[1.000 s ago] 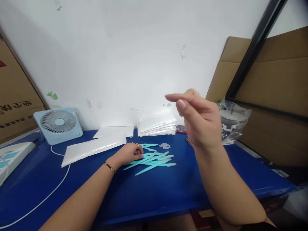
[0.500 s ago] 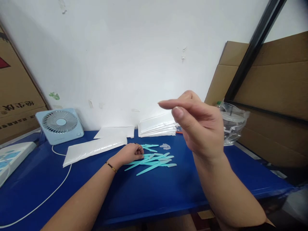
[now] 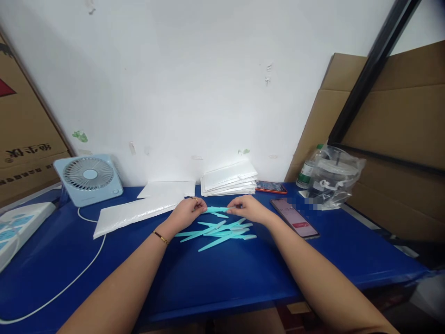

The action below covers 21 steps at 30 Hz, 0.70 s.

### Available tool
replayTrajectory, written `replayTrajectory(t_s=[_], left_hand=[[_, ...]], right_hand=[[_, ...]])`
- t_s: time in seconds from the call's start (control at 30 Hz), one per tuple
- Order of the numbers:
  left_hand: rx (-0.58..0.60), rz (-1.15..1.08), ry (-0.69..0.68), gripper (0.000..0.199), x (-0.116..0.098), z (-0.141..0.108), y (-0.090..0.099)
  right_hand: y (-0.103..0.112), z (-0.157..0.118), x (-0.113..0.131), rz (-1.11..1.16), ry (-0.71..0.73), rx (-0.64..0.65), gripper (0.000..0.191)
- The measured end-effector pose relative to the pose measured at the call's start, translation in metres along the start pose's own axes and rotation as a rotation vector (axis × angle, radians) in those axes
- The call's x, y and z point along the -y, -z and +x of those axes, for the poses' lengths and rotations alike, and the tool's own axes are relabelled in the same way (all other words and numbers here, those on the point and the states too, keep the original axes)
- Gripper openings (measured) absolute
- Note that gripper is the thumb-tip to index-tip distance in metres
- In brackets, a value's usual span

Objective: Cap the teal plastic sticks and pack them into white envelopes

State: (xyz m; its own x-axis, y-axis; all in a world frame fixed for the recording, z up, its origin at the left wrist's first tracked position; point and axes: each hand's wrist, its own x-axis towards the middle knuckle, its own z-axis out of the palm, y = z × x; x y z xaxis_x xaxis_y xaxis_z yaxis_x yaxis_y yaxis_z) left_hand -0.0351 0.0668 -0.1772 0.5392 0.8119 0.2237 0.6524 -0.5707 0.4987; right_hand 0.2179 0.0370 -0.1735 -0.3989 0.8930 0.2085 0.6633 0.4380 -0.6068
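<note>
A turquoise eyebrow razor (image 3: 216, 209) spans the gap between my two hands, just above the far side of the pile. My left hand (image 3: 190, 211) pinches its left end, thumb against fingers. At its other end, my right hand (image 3: 247, 208) has thumb and fingertips closed. Another turquoise razor lies just under it, partly hidden. Nearer to me, several more turquoise razors (image 3: 222, 234) with pale covers at their right ends lie crisscrossed on the blue table (image 3: 222, 278). The small clear pieces seen earlier are hidden behind my right hand.
White padded envelopes (image 3: 139, 214) lie at left, with a stack of envelopes (image 3: 227, 178) against the wall. A light blue fan (image 3: 88, 178) and power strip (image 3: 28, 225) stand left. On the right are a phone (image 3: 295, 219), a second phone (image 3: 271, 187), a bottle (image 3: 306, 171) and a bagged cup (image 3: 335, 178).
My right hand has come down from its raised place to the razor at the pile's far side. My left hand has shifted slightly up, onto that razor. The phone at right is now uncovered.
</note>
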Motion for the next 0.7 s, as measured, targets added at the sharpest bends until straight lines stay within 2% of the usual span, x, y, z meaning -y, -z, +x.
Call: replayTrajectory(t_s=[0.17, 0.23, 0.3, 0.37, 0.47, 0.57, 0.7], left_hand=[[-0.023, 0.116, 0.021, 0.028, 0.006, 0.001, 0.002], [-0.015, 0.13, 0.059, 0.027, 0.012, 0.001, 0.002], [-0.011, 0.115, 0.075, 0.026, 0.016, 0.001, 0.002], [-0.007, 0.097, 0.048, 0.028, 0.016, 0.0, 0.001], [0.047, 0.085, -0.032, 0.026, 0.011, -0.002, 0.0], [0.097, 0.099, -0.064, 0.025, 0.006, -0.002, -0.003], [0.093, 0.14, -0.067, 0.027, 0.006, -0.001, -0.005]], right_hand=[[0.003, 0.003, -0.017, -0.007, -0.055, -0.001, 0.029], [0.008, 0.003, -0.025, -0.052, -0.09, -0.052, 0.027], [0.01, 0.002, -0.026, -0.122, -0.059, -0.116, 0.023], [0.008, 0.001, -0.021, -0.167, 0.022, -0.139, 0.017], [-0.003, 0.002, -0.008, -0.2, 0.108, -0.062, 0.013], [-0.015, 0.005, 0.001, -0.27, 0.126, -0.011, 0.011], [-0.023, 0.009, 0.005, -0.36, 0.107, -0.013, 0.012]])
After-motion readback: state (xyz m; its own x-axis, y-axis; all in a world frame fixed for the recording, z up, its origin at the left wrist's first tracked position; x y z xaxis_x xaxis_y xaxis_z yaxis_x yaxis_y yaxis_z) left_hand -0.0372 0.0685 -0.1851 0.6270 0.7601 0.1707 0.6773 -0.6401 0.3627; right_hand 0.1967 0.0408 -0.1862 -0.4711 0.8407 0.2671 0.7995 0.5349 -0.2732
